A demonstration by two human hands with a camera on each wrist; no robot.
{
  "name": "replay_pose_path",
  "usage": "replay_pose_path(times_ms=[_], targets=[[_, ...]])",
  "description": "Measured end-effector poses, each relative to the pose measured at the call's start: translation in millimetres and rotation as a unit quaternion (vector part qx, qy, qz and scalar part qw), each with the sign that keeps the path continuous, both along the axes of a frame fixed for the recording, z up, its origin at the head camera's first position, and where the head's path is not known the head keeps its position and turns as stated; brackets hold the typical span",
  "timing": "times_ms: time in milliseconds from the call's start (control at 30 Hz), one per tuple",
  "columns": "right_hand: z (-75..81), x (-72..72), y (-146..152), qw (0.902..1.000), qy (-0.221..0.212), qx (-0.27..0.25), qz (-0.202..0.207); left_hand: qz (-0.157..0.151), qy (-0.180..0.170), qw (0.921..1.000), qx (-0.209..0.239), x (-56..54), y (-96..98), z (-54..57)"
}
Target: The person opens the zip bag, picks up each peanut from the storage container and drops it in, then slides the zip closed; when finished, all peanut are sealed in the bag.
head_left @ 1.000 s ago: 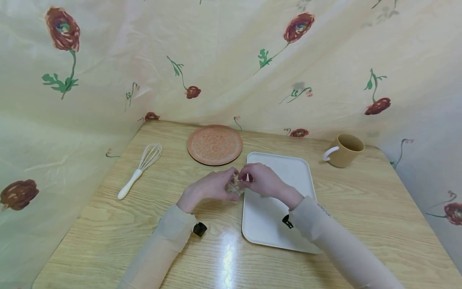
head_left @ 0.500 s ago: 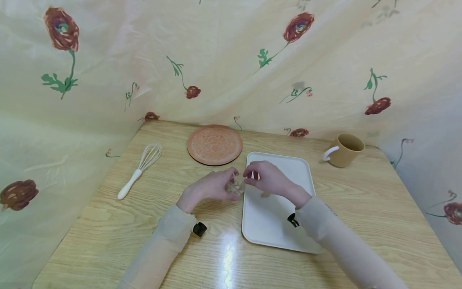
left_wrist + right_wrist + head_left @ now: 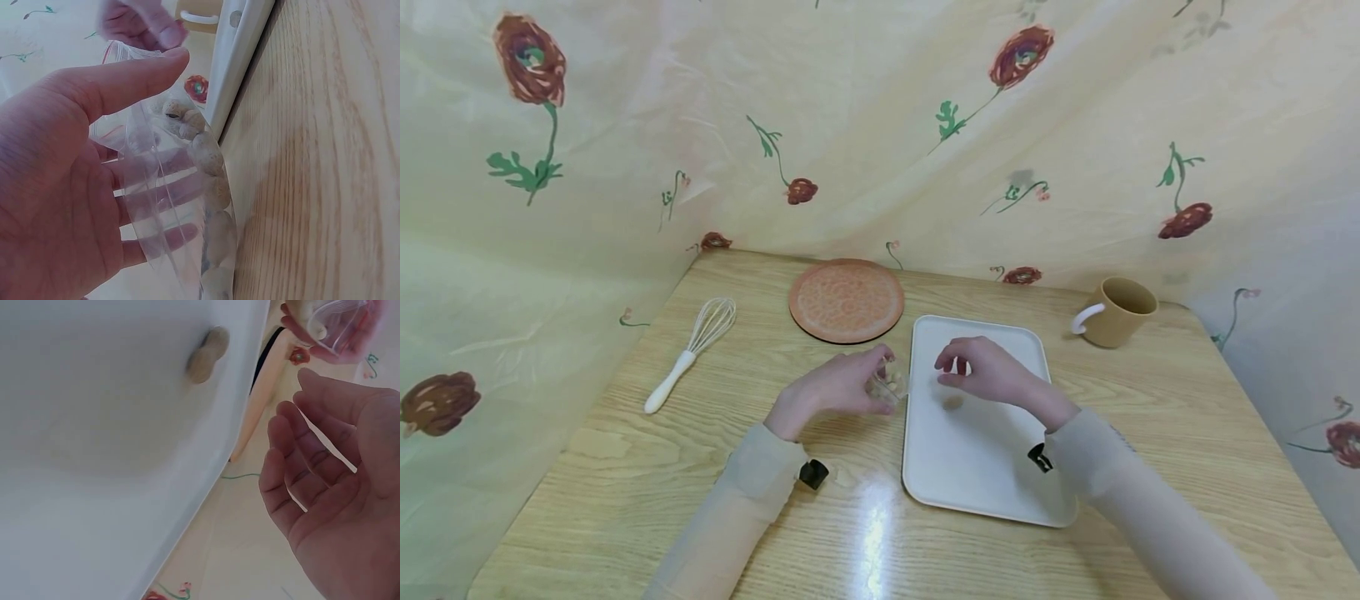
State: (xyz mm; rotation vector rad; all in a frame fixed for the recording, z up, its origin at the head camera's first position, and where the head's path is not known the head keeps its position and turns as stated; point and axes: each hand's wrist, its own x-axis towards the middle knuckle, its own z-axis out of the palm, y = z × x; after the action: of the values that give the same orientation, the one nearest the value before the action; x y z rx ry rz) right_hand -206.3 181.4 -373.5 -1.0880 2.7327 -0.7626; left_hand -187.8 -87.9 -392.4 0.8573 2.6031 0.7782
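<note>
My left hand (image 3: 842,385) holds a clear zip bag (image 3: 891,385) beside the tray's left edge. In the left wrist view the thumb lies on the near side of the bag and the fingers show through the plastic from behind. Several peanuts (image 3: 207,153) in their shells line the bottom of the bag. Over the white tray (image 3: 977,475) hovers my right hand (image 3: 988,371), its fingers loosely bent. Nothing sits between those fingers in the right wrist view. A single unshelled peanut (image 3: 201,365) lies on the tray below it.
Behind the bag lies a round orange patterned mat (image 3: 846,300). A white whisk (image 3: 688,358) rests at the left of the wooden table (image 3: 647,492). A tan mug (image 3: 1116,317) with a white handle stands at the back right. Flowered cloth (image 3: 865,125) hangs behind the table.
My right hand has drawn away from the bag's mouth to the right, over the tray, and its fingers have loosened. The left hand and the bag have stayed in place.
</note>
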Motion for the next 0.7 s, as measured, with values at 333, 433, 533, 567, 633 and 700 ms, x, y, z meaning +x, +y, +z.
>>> replay_pose_path(times_ms=[333, 433, 533, 567, 633, 700], targets=[[-10.8, 5.1, 19.2, 0.9972, -0.068, 0.024, 0.02, -0.001, 0.005, 1.0, 0.0, -1.5, -2.4, -0.3], [-15.2, 5.5, 22.3, 0.9956, -0.085, 0.027, 0.031, 0.001, 0.003, 1.0, 0.001, -1.7, -2.6, -0.5], [-18.9, 5.8, 24.3, 0.9943, -0.095, 0.029, 0.038, 0.001, 0.0, 1.0, 0.003, -1.6, -2.6, -0.1], [-20.0, 5.8, 24.6, 0.9941, -0.097, 0.029, 0.04, 0.0, -0.001, 1.0, 0.004, -1.6, -2.6, 0.1], [-22.0, 6.0, 25.2, 0.994, -0.097, 0.029, 0.043, -0.001, -0.002, 1.0, 0.006, -1.4, -2.8, 0.5], [-23.9, 6.2, 25.7, 0.9941, -0.095, 0.029, 0.043, -0.002, -0.002, 1.0, 0.006, -1.2, -2.7, 0.9]])
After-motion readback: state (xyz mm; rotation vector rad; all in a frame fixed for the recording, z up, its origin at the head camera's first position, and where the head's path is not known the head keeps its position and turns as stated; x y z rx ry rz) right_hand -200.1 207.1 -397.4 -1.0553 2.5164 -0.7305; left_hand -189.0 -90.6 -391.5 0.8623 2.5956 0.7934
